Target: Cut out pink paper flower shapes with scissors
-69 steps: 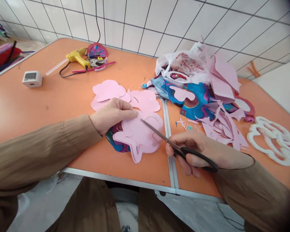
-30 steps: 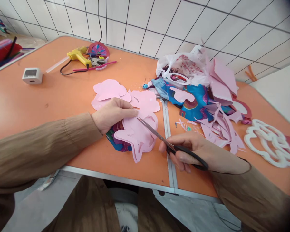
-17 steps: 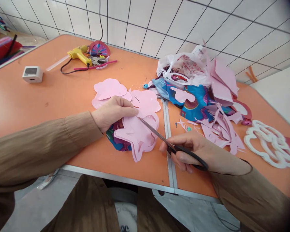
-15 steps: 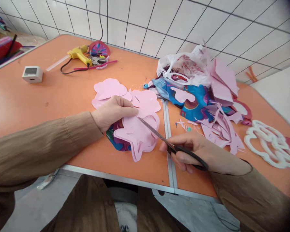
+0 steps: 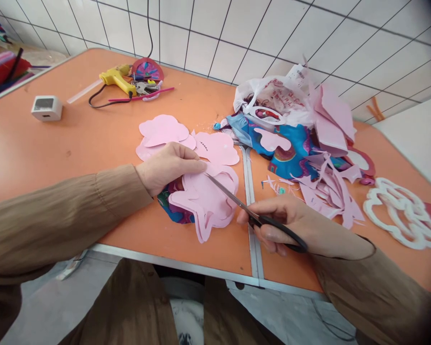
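Note:
My left hand (image 5: 172, 166) is closed, thumb against forefinger, pinching the edge of a pink sheet cut-out; most of the pinched part is hidden by the fingers. My right hand (image 5: 290, 223) has its fingers through the black handles of a pair of scissors (image 5: 230, 194). The blades lie nearly together, their tips at the left thumb. Beneath the blades is a stack of pink cut-outs (image 5: 208, 199) with wavy outlines, partly over a blue and purple patterned piece (image 5: 177, 213). Beyond my left hand lie cloud-shaped pink cut-outs (image 5: 164, 130), and one (image 5: 219, 147) bears small black marks.
A yellow glue gun (image 5: 118, 79) and a white cube-shaped block (image 5: 46, 108) are at the back left. To the right are a white plastic bag (image 5: 276, 98), blue patterned material (image 5: 290, 160), pink scraps (image 5: 332, 191) and white looped outlines (image 5: 398, 213). A metal seam (image 5: 249, 191) crosses the orange table.
The pink piece at my left fingertips has shifted slightly, and the small orange gap above the thumb no longer shows. Both hands and the scissors stay almost in place.

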A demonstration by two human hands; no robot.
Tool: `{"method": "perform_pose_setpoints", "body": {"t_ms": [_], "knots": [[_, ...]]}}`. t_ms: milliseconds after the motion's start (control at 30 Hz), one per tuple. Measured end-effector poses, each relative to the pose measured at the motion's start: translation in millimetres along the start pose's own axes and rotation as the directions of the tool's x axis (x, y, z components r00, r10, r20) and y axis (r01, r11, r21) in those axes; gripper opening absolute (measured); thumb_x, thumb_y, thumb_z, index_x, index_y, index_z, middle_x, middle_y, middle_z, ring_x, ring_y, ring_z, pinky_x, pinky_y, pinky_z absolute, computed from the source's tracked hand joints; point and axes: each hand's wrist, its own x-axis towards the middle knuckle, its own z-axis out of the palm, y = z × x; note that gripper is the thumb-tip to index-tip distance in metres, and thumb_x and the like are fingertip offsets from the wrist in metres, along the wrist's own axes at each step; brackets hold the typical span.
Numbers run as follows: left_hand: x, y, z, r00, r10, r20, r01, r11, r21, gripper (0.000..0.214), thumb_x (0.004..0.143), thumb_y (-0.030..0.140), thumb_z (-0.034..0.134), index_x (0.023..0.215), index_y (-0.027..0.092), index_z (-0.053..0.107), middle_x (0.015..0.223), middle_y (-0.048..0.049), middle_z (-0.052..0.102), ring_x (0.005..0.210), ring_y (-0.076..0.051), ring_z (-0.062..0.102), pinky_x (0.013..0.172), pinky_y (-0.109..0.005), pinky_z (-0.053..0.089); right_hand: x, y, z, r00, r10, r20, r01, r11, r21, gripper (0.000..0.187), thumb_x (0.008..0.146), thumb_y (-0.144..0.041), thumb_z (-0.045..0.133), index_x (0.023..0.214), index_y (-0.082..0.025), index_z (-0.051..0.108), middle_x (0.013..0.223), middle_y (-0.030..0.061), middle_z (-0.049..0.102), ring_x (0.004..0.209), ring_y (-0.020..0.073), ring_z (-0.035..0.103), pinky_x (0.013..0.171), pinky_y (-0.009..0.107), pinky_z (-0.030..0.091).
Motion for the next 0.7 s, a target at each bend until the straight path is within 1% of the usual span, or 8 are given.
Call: {"method": "perform_pose_setpoints", "body": {"t_ms": [100,200,400,500,567,700], "knots": [[-0.8,1.0,1.3,1.0,-0.023,-0.003,0.023,1.0,-0.02,0.033,0.08,0.007,0.06,0.047,0.012,0.059,0.042,0.0,0.055,0.034,-0.007,0.048,0.034,-0.017,0.034,-0.2,-0.9,0.9,1.0,0.007,-0.001,-0.007,1.0,0.008,0.043,0.074,-0.05,0.068,0.092,-0.011,0.06,0.051,-0.0025,0.056,0.04,0.0058,0.046,0.04,0.016,0.04],[-0.5,0.7,1.5,1.0,-0.018,-0.005,0.017,0.999,-0.036,0.036,0.08,0.005,0.06,0.044,0.012,0.056,0.041,0.0006,0.054,0.033,-0.006,0.047,0.033,-0.016,0.033,-0.9,0.2,0.8,1.0,0.013,-0.004,-0.013,1.0,0.019,0.045,0.074,-0.051,0.069,0.092,-0.011,0.06,0.052,-0.0019,0.057,0.04,0.0059,0.047,0.04,0.016,0.04],[1.9,-1.8,0.0,1.0,0.005,0.003,-0.005,1.0,-0.019,0.031,0.079,0.008,0.061,0.048,0.011,0.06,0.044,-0.0002,0.056,0.035,-0.007,0.049,0.034,-0.017,0.035,-0.9,3.3,-1.2,1.0,-0.004,0.005,0.004,0.999,0.037,0.052,0.072,-0.06,0.07,0.09,-0.012,0.06,0.051,-0.0014,0.058,0.039,0.0059,0.047,0.039,0.016,0.04],[1.5,-2.0,0.1,1.0,0.01,-0.005,-0.01,1.0,-0.01,0.031,0.078,0.007,0.062,0.047,0.012,0.059,0.043,0.0002,0.055,0.036,-0.006,0.048,0.035,-0.016,0.034,-0.2,4.4,-1.8,1.0,-0.011,-0.004,0.011,0.999,0.035,0.056,0.071,-0.064,0.07,0.09,-0.012,0.06,0.052,-0.0008,0.059,0.039,0.0061,0.048,0.039,0.016,0.039],[0.8,-1.9,0.4,1.0,0.016,-0.005,-0.016,1.0,-0.002,0.032,0.077,0.008,0.062,0.046,0.012,0.058,0.043,0.0004,0.054,0.035,-0.005,0.047,0.035,-0.016,0.033,0.0,4.6,-1.4,1.0,-0.012,-0.006,0.012,0.999,0.033,0.055,0.071,-0.063,0.07,0.09,-0.012,0.06,0.051,-0.0007,0.059,0.039,0.0063,0.048,0.039,0.016,0.039],[0.0,-2.0,0.6,1.0,0.014,-0.002,-0.014,1.0,0.001,0.032,0.079,0.009,0.061,0.047,0.012,0.059,0.043,-0.0001,0.055,0.036,-0.006,0.048,0.035,-0.017,0.034,-0.2,3.6,0.5,1.0,-0.023,-0.007,0.023,0.999,0.035,0.048,0.073,-0.057,0.07,0.088,-0.013,0.061,0.051,-0.0017,0.058,0.038,0.0061,0.046,0.04,0.017,0.038]]}}
